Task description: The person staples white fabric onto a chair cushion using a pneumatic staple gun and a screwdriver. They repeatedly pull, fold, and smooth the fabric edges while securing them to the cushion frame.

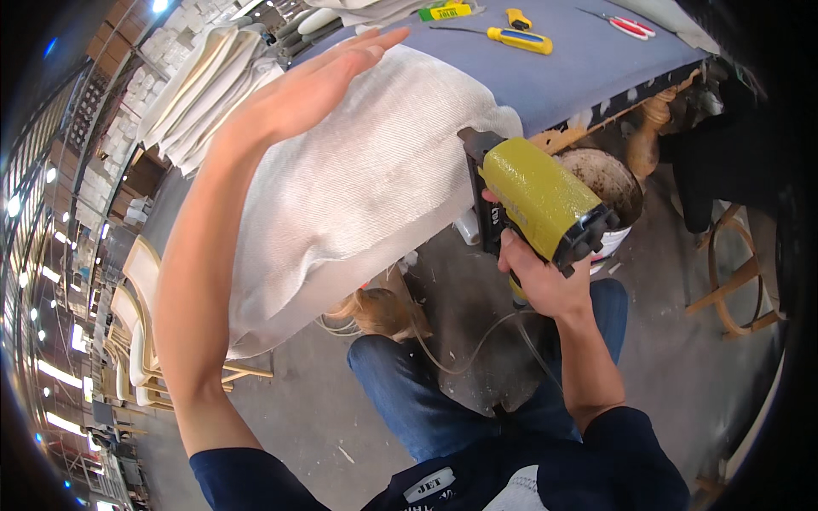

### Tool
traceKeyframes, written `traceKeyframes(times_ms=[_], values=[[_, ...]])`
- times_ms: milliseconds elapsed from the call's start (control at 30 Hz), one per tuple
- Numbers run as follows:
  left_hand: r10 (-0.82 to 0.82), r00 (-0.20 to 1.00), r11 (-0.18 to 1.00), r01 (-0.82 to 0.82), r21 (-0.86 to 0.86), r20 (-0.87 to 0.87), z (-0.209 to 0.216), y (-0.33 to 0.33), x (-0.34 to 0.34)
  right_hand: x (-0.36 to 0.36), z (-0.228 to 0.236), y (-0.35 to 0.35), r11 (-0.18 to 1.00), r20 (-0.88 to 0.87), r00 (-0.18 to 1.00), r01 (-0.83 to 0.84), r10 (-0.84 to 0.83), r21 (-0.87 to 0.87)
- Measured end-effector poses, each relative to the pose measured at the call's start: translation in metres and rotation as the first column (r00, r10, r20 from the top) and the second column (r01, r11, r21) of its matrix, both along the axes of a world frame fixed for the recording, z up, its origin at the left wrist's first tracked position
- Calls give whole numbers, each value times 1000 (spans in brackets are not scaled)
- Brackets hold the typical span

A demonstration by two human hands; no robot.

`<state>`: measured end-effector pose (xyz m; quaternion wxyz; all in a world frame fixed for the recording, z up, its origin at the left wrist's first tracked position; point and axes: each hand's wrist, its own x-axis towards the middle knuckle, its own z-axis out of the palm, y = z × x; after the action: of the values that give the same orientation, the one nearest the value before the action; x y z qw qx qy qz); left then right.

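My right hand (550, 279) grips a yellow and black pneumatic staple gun (541, 194) by its handle. The gun's black nose meets the right end of a padded piece covered in off-white ribbed fabric (366, 162); whether it presses on the fabric I cannot tell. My left hand (311, 89) is stretched out flat over the far left edge of that piece, with nothing in it. Some wrinkles run through the cover near its front left. A clear air hose (460, 366) loops below the gun.
On the blue-grey work surface (562, 77) lie a yellow-handled screwdriver (521, 40), a small yellow tool (517, 19), a red-and-white-handled tool (626, 27) and a green-yellow box (447, 10). Stacked fabric (209, 94) stands left. A stained bucket (605, 183), wooden chairs (141, 324) and a stool (737, 272) stand around.
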<state>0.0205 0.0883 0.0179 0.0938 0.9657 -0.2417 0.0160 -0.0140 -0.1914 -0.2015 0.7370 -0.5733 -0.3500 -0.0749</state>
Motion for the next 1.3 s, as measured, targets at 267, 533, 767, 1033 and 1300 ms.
traceKeyframes(times_ms=[267, 533, 767, 1033, 1300], values=[[300, 906, 852, -395, 344, 298, -41, -67, -46, -5, -12, 3, 1000, -16, 1000, -17, 17, 25], [92, 805, 782, -423, 458, 587, -69, -89, -63, -15, -16, -5, 989, 40, 999, 19, -13, -146], [89, 773, 751, -466, 468, 628, -80, -94, -65, -19, -19, -5, 991, 90, 996, 3, 9, -132], [63, 788, 758, -437, 484, 613, -79, -93, -65, -19, -19, -5, 991, 104, 994, -14, 28, -133], [61, 828, 758, -402, 513, 558, -71, -93, -69, -16, 10, 4, 996, 123, 992, -31, 42, -87]])
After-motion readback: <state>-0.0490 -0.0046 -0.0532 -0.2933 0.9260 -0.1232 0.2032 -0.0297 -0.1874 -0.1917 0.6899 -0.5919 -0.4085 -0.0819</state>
